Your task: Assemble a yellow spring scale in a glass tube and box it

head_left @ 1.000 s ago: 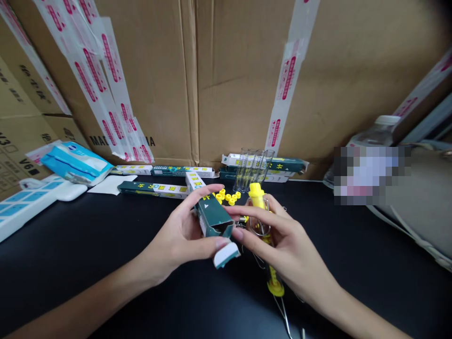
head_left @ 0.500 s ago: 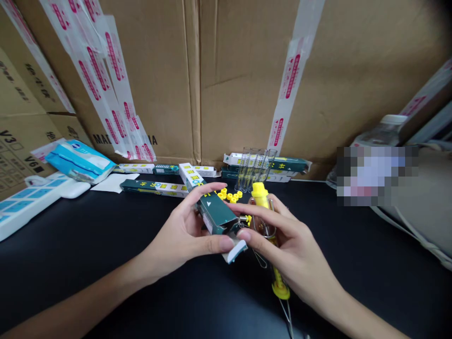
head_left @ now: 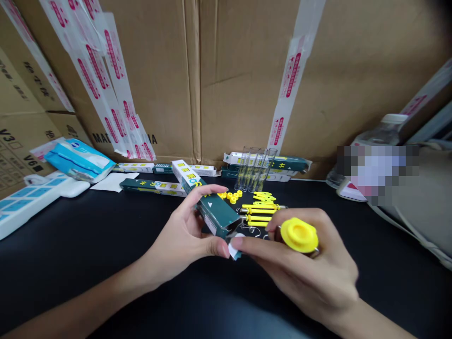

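My left hand (head_left: 187, 230) is wrapped round a long green and white cardboard box (head_left: 219, 212) whose near end stands open. At that end a small flap (head_left: 235, 249) hangs out, with my left thumb beside it. My right hand (head_left: 310, 263) grips a tubular spring scale, its yellow end cap (head_left: 299, 234) facing up toward me; most of its tube is hidden by the fingers. The right thumb touches the box's flap. Behind the hands lie yellow spring-scale inner rods (head_left: 259, 212) with metal hooks, and several small yellow caps (head_left: 233, 197).
Several clear tubes (head_left: 254, 169) stand upright at the back, before stacked green and white boxes (head_left: 293, 164). Another such box (head_left: 151, 187) lies left of centre. A power strip (head_left: 31, 202) and blue packet (head_left: 79, 160) are at left, a plastic bottle (head_left: 384, 132) at right.
My right hand has turned, tipping the spring scale so its yellow cap faces me, to the right of before. The thumb pushes the flap downward. My left hand holds the box almost still.
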A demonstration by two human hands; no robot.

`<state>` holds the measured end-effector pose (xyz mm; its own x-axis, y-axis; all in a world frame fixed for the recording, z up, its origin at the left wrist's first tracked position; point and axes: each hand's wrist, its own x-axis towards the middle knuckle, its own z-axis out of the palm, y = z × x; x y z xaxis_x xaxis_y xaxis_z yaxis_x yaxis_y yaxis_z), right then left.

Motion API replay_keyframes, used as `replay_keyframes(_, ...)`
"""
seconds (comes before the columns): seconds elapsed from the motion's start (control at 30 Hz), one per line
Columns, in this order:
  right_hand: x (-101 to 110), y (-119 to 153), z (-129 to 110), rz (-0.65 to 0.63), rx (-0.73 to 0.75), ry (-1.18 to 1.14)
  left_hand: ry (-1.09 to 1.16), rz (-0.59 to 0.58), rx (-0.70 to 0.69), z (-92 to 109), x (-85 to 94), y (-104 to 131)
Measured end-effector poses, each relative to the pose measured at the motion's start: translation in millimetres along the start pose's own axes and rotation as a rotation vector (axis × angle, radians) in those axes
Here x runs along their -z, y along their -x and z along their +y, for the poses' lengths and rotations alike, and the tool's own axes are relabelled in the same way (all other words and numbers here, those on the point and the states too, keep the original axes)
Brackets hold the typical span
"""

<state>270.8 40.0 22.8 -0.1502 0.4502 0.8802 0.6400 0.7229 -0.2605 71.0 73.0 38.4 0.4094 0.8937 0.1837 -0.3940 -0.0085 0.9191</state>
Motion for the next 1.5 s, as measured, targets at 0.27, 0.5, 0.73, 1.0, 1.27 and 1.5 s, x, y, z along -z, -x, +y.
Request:
replay_keyframes(0.27, 0, 1, 0, 0.022, 0.074, 0.140, 0.004, 0.008, -0.024, -3, -1.2, 2)
replay_keyframes(0.5, 1, -11, 0, 0.046, 0.067, 0.021, -0.001, 0.002, -0.093, -4, 4.4, -3)
replay_keyframes(0.73, 0, -14, 0, -0.031, -0.125, -0.156, -0.022, 0.003, -0.121, -5, 5.6, -2)
replay_keyframes(1.0, -1, -23, -3, -0.190, -0.469, -0.287, -0.058, 0.024, -0.171, -4, 5.2, -2)
replay_keyframes(1.27, 2, -28, -7, -0.325, -0.724, -0.401, -0.092, 0.006, -0.208, -6, 5.4, -3)
replay_keyframes(1.5, 1, -33, -8, -0.450, -0.819, -0.464, -0.137, 0.006, -0.230, -4, 4.7, 0)
